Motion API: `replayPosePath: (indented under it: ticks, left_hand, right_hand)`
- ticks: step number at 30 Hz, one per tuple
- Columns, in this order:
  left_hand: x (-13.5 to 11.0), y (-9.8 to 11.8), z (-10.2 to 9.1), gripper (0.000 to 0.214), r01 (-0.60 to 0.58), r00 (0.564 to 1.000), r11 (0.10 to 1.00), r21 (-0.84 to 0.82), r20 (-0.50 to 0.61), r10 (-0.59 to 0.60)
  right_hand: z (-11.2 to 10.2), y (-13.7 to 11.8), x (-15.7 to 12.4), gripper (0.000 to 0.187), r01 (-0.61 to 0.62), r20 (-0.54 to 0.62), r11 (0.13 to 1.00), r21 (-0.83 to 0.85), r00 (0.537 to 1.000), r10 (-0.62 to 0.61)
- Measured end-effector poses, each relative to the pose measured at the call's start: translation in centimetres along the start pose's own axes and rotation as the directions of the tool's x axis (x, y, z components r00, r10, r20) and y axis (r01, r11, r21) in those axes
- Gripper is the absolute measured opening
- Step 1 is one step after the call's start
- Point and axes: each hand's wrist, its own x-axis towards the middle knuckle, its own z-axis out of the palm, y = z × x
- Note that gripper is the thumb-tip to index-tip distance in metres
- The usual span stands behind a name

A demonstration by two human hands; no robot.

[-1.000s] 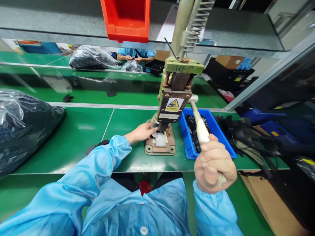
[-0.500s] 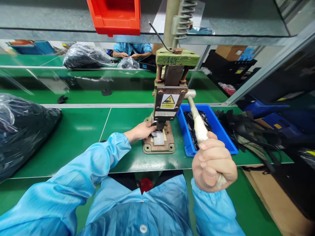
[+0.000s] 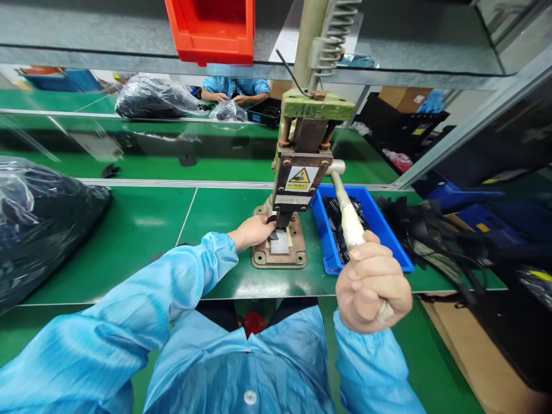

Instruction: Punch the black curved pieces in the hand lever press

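Note:
A green hand press (image 3: 304, 178) stands on the bench, with a warning sticker on its front. My right hand (image 3: 374, 283) is wrapped round its lever (image 3: 348, 213), which slants down toward me. At the press base (image 3: 260, 257), my left hand (image 3: 254, 230) pinches a small black part (image 3: 274, 234) under the ram (image 3: 283, 219). A light metal plate (image 3: 280, 244) lies on the base just in front of the ram. The fingertips partly hide the black part, and its full shape cannot be made out.
A blue bin (image 3: 390, 247) of black pieces sits right of the press. Black straps (image 3: 425, 224) lie beyond it. A large plastic bag (image 3: 43, 230) fills the left side. A red bin (image 3: 211, 43) is on the shelf above. Across the bench, a person (image 3: 235, 92) handles a plastic bag.
The view has shifted slightly. My left hand stays at the ram with the black part, which sits at a slightly different angle. My right hand keeps the lever at about the same height.

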Motion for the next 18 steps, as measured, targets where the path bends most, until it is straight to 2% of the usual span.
replayPosePath:
  ticks: [6, 9, 11, 13, 15, 16, 18]
  left_hand:
    - [-0.4, 1.1, 0.0, 0.032, 0.065, 0.998, 0.998, -0.009, 0.017, -0.065]
    - [-1.0, 1.7, 0.2, 0.044, 0.113, 0.992, 0.983, -0.142, 0.066, -0.105]
    - [-1.8, 1.6, -0.4, 0.057, 0.126, 0.990, 0.939, -0.319, 0.107, -0.096]
    - [-3.1, 1.0, -2.3, 0.067, 0.098, 0.989, 0.852, -0.515, 0.142, -0.028]
    - [-4.7, -0.1, -5.5, 0.071, 0.027, 0.991, 0.784, -0.620, 0.119, 0.060]
    - [-5.6, -0.9, -7.5, 0.071, -0.019, 0.993, 0.783, -0.621, 0.079, 0.087]
    - [-7.6, -2.9, -11.8, 0.067, -0.107, 0.994, 0.844, -0.525, -0.060, 0.088]
  right_hand:
    - [-1.1, -0.5, 0.0, 0.026, -0.061, 0.112, 0.998, -0.028, 0.992, 0.064]
    - [-1.6, -0.5, 0.0, 0.021, -0.056, 0.151, 0.998, -0.026, 0.987, 0.060]
    - [-1.8, -0.6, 0.1, 0.019, -0.059, 0.160, 0.998, -0.023, 0.985, 0.062]
    - [-1.9, -0.6, 0.2, 0.019, -0.058, 0.172, 0.998, -0.016, 0.983, 0.060]
    - [-1.9, -0.6, 0.3, 0.017, -0.056, 0.189, 0.998, -0.008, 0.980, 0.056]
    - [-1.8, -0.5, 0.4, 0.016, -0.049, 0.192, 0.999, -0.006, 0.980, 0.050]
    - [-1.6, -0.1, 0.4, 0.020, -0.022, 0.150, 1.000, 0.000, 0.988, 0.022]
